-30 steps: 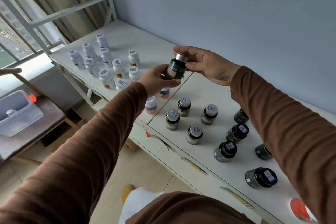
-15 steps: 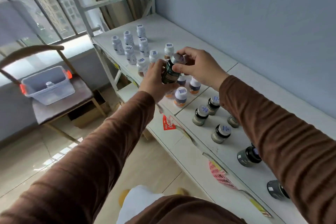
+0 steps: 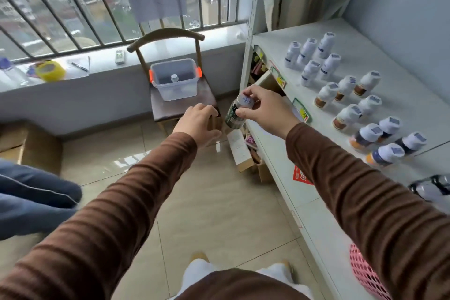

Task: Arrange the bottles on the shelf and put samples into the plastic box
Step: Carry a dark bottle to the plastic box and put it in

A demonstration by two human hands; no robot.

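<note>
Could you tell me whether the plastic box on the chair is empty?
No, a small white-capped bottle already lies inside the plastic box.

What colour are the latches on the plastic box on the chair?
Orange, one on each end of the clear plastic box, plain in the head view.

Held bottle (image 3: 235, 114): dark green body, silvery cap with blue-printed white sticker. Shelf (image 3: 411, 102): white. Shelf bottles (image 3: 323, 63): white, blue-marked cap stickers; nearer ones carry brown or orange-and-navy labels. Plastic box (image 3: 175, 87): clear, orange latches. Chair (image 3: 170, 39): brown wood, dark seat. Sleeves (image 3: 360, 192): brown, ribbed. Tape roll (image 3: 50, 70): yellow. Basket (image 3: 365, 273): pink mesh. Floor (image 3: 219, 214): beige glossy tile.
</note>
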